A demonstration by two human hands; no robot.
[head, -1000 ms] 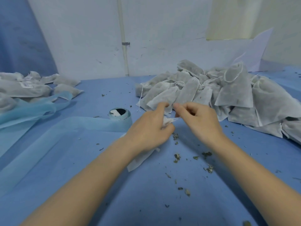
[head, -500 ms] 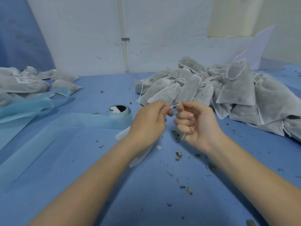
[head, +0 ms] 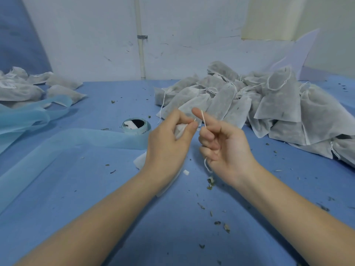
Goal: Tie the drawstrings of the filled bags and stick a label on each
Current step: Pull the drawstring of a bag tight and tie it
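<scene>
fingers of the right hand curl round the string, which runs up over the raised forefinger. the left hand pinches the bag by its neck, just left of that loop; the bag's length hangs toward the table.

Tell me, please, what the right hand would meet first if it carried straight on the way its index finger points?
Most likely the pile of untied bags directly beyond the right hand: its raised index finger, with the drawstring looped over it, aims up and away toward the pile's near edge. Depth is unclear from one view.
</scene>
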